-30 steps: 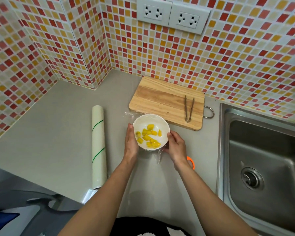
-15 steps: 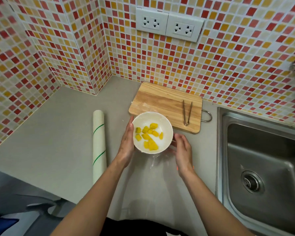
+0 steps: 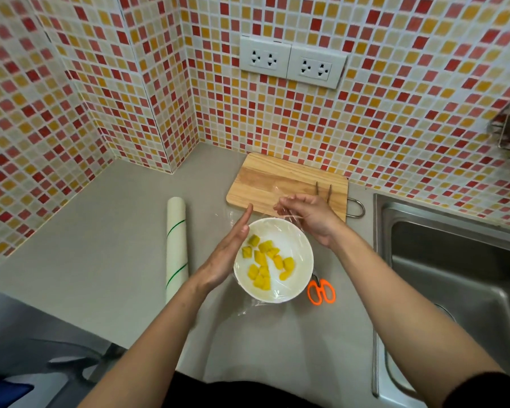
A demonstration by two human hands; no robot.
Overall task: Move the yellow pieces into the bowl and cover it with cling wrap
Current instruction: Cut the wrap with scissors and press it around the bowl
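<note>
1. Fingers [image 3: 289, 205] of the right hand [image 3: 312, 219] are pinching a gathered edge of the cling wrap [image 3: 277, 195] at the far rim of the bowl [image 3: 302, 270], having left the right side of the bowl where they were resting a second ago.
2. Left hand [image 3: 227, 254] is lying flat and open-fingered against the bowl's left side, gripping nothing, where earlier it was cupping the bowl.
3. Yellow pieces [image 3: 267, 265] are all sitting inside the bowl, which is resting on the table [image 3: 86, 260] just near of the cutting board [image 3: 280, 181]; film is now showing stretched across the bowl's mouth.
4. By my reading, the moving step is done and the covering is under way: the far edge is being drawn taut, while a loose flap is lying at the near side.
5. Further out, the wrap roll [image 3: 176, 248] is lying to the left, orange scissors [image 3: 321, 291] are showing just right of the bowl, tongs [image 3: 324, 189] are resting on the board, and the sink [image 3: 454, 275] is sitting at the right.
</note>
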